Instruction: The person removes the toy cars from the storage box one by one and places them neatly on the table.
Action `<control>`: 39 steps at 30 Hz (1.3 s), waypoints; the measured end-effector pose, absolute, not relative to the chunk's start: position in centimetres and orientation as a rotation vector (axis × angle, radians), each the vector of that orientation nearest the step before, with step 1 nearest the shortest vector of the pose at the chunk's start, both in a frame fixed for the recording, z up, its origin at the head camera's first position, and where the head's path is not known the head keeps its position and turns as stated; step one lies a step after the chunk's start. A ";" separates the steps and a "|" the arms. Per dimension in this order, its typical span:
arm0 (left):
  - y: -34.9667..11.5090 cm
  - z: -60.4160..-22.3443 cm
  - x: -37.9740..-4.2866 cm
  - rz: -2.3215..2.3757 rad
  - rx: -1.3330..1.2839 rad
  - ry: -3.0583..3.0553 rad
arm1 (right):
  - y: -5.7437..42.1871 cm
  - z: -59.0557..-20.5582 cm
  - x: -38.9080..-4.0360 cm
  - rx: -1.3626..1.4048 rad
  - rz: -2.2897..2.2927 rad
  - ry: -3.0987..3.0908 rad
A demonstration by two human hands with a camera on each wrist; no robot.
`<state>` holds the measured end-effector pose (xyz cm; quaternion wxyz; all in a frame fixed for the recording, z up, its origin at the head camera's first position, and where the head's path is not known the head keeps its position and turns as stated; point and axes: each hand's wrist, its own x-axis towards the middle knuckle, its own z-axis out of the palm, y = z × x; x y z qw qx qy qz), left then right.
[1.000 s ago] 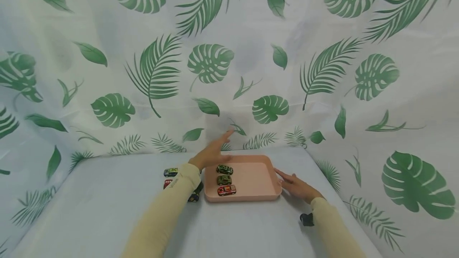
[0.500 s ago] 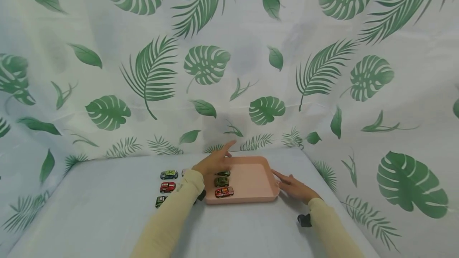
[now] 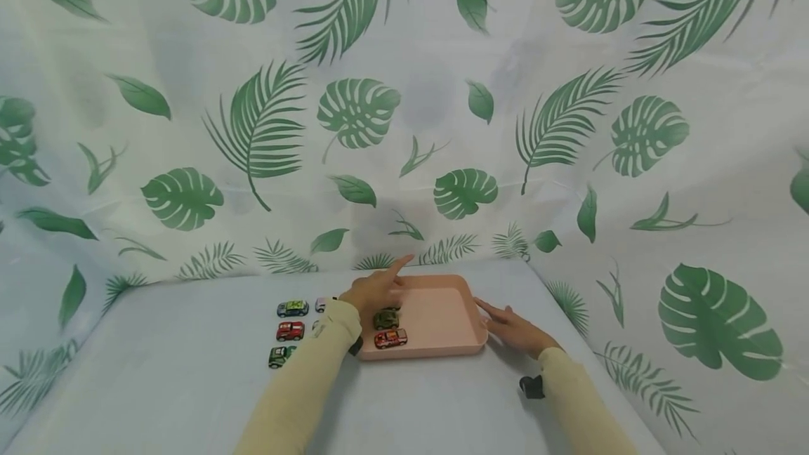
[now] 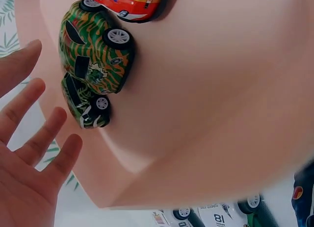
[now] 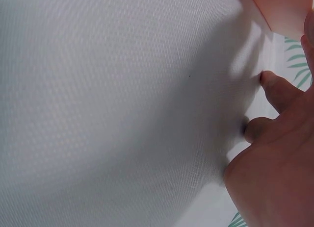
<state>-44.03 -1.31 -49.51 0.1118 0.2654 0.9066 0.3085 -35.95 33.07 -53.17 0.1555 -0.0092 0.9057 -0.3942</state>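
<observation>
A shallow pink tray [image 3: 442, 351] lies on the table with three toy cars along its left side. Nearest is a red and orange toy car [image 3: 391, 338], then a green striped toy car [image 3: 386, 319]. The far dark green toy car [image 4: 87, 102] is mostly hidden behind my left hand in the head view. That left hand [image 3: 373, 291] hovers at the tray's far left corner, fingers spread and nothing held, as the left wrist view shows. My right hand [image 3: 518, 330] rests at the tray's right side, extended fingers touching its wall.
Left of the tray several toy cars stand on the table, among them a yellow-blue car [image 3: 293, 308], a red car [image 3: 290, 331] and a green car [image 3: 280, 356]. My left sleeve covers part of this group. Leaf-patterned cloth [image 3: 417, 160] rises behind the table.
My left hand has come lower and a little nearer, over the dark green car that showed fully before. More cars on the left are uncovered. My right hand stays at the tray.
</observation>
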 end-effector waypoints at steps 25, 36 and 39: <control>-1.6 -50.0 -44.2 0.641 0.794 2.749 | 33.1 -53.0 -36.1 -0.026 -1.110 2.604; -2.0 -50.8 -44.6 0.655 0.827 2.771 | 32.9 -53.1 -36.0 0.001 -1.119 2.607; -2.0 -50.9 -44.8 0.718 0.784 2.755 | 32.9 -53.0 -35.9 0.000 -1.120 2.606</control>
